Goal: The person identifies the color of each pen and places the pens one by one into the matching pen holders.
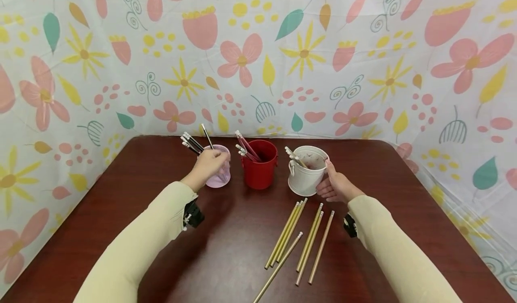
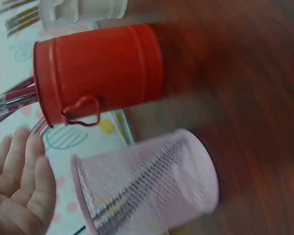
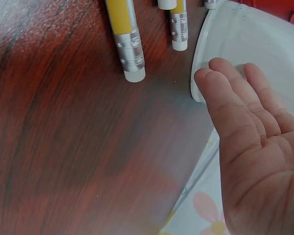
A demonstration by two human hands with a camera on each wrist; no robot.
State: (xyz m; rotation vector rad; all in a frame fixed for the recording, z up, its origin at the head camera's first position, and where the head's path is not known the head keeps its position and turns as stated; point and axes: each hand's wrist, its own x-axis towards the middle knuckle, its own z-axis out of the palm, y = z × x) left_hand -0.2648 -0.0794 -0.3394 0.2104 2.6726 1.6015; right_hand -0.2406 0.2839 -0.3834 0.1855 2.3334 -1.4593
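On the left, my left sleeve is cream, with a small black camera (image 1: 194, 214) at the wrist. My left hand (image 1: 208, 164) is right beside the top of a pink mesh cup (image 1: 218, 182). Its fingers are loose and almost straight. I can't tell if they touch the cup. Black pencils (image 1: 194, 143) with white erasers stand in the pink cup and lean to the left. One black pencil (image 1: 207, 136) pokes up behind my hand.

Next comes a shiny red metal bucket (image 1: 259, 175) with little side handles. Some dark red pencils (image 1: 247, 147) lean out of its left side, white erasers up.

In front of the buckets, gold wooden pencils (image 1: 282, 234) lie on the dark red-brown wood table (image 1: 226, 249). Their white eraser ends point away from me. One of them slants more than the rest.

Then there is a white metal bucket (image 1: 304, 182). A few light pencils (image 1: 296, 158) lean on its left side. My right hand (image 1: 338, 186) is at its right side, open, with the fingers out straight and the thumb up by the rim. Behind everything hangs a white cloth (image 1: 242, 98) with pink and yellow flowers.
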